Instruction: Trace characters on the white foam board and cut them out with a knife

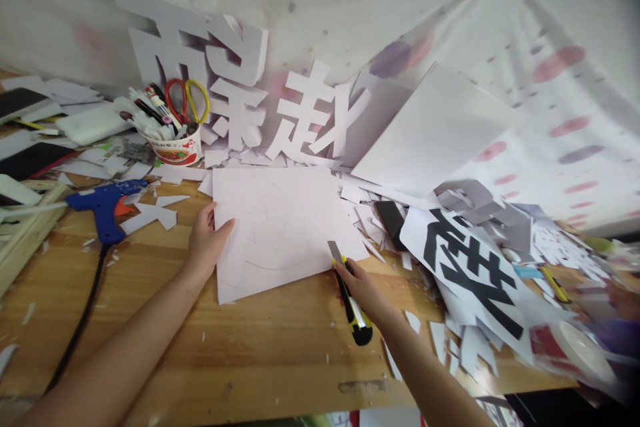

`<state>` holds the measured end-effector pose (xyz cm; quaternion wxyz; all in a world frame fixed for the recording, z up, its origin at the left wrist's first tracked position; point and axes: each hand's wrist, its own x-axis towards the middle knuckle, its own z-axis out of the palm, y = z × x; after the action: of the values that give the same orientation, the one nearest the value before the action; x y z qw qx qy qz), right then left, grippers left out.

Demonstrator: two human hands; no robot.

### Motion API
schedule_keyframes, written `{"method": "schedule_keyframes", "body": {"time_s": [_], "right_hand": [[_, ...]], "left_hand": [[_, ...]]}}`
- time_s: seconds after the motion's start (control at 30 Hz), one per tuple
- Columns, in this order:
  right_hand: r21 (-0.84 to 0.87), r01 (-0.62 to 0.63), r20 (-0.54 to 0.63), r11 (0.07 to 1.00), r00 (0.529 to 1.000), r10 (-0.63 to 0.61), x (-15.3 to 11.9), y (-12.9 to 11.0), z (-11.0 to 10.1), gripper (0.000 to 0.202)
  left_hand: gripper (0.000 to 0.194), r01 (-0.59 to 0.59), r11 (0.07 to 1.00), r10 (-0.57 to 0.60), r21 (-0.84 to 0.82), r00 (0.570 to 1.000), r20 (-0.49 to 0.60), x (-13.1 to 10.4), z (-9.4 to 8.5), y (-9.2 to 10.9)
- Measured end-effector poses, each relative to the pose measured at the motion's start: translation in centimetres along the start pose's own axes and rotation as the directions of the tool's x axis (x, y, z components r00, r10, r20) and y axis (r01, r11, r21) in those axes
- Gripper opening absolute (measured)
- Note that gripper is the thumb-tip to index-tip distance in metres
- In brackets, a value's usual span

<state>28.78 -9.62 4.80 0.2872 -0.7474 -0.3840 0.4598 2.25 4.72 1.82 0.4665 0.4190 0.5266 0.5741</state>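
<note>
Right grip (345, 271) on yellow-black cutter (356, 312) (blade out), at white sheet's (280, 233) edge.

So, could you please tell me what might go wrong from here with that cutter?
The cutter in the right hand has its blade out, and the left hand is bare, so a slip that way could cut it. The white sheet seems to lie straight on the wooden table, so a deep stroke might score the wood. Paper scraps crowd the sheet's right side and could snag it.

Right hand (367, 293) partly hidden
</note>
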Motion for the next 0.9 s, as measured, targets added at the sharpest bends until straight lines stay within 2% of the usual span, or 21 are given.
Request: {"method": "schedule_keyframes", "body": {"time_s": [0.07, 0.17, 0.23, 0.3, 0.37, 0.5, 0.63, 0.73, 0.8, 0.83, 0.9], "right_hand": [[0.076, -0.001, -0.021, 0.997, 1.0, 0.003, 0.0, 0.0, 0.2, 0.026], [0.105, 0.06, -0.113, 0.993, 0.992, -0.048, 0.1, 0.6, 0.2, 0.031], [0.086, 0.118, -0.209, 0.989, 0.973, -0.098, 0.2, 1.2, 0.1, 0.035], [0.065, 0.148, -0.274, 0.987, 0.954, -0.125, 0.2, 1.5, -0.2, 0.036], [0.052, 0.153, -0.296, 0.987, 0.946, -0.131, 0.0, 1.5, -0.3, 0.035], [0.035, 0.17, -0.291, 0.985, 0.944, -0.153, 0.1, 0.8, -0.6, 0.032], [-0.063, 0.208, -0.281, 0.976, 0.935, -0.217, 1.7, 0.2, -1.2, 0.027], [-0.202, 0.183, -0.33, 0.962, 0.912, -0.242, 3.7, 0.1, -2.4, 0.025], [-0.276, 0.134, -0.355, 0.952, 0.906, -0.231, 4.9, 0.0, -3.3, 0.024], [-0.289, 0.115, -0.36, 0.951, 0.907, -0.219, 5.4, 0.0, -3.7, 0.024], [-0.297, 0.088, -0.363, 0.951, 0.91, -0.198, 6.1, -0.2, -4.3, 0.024]], "left_hand": [[0.047, 0.059, 0.988, -0.06, -0.143, 0.998, -0.004, -0.6, 0.0, 1.2], [0.04, 0.129, 0.967, -0.113, -0.218, 0.99, 0.084, -1.6, -0.5, 2.4], [0.041, 0.159, 0.966, -0.144, -0.205, 0.986, 0.085, -2.0, -1.1, 2.5], [0.046, 0.174, 0.972, -0.172, -0.157, 0.985, 0.032, -2.4, -1.7, 2.0], [0.049, 0.185, 0.978, -0.184, -0.1, 0.983, 0.013, -2.8, -2.2, 1.3], [0.055, 0.154, 0.988, -0.153, -0.022, 0.987, 0.042, -3.5, -3.5, 0.1], [0.06, 0.091, 0.986, -0.106, 0.139, 0.989, 0.101, -4.2, -5.0, -0.3], [0.054, 0.008, 0.942, -0.092, 0.335, 0.967, 0.236, -4.7, -6.0, 0.0], [0.043, -0.062, 0.856, -0.133, 0.513, 0.932, 0.336, -5.0, -6.4, 0.6], [0.037, -0.098, 0.79, -0.16, 0.605, 0.92, 0.358, -5.1, -6.5, 1.0], [0.03, -0.162, 0.645, -0.173, 0.747, 0.921, 0.349, -5.2, -6.2, 1.7]]}}
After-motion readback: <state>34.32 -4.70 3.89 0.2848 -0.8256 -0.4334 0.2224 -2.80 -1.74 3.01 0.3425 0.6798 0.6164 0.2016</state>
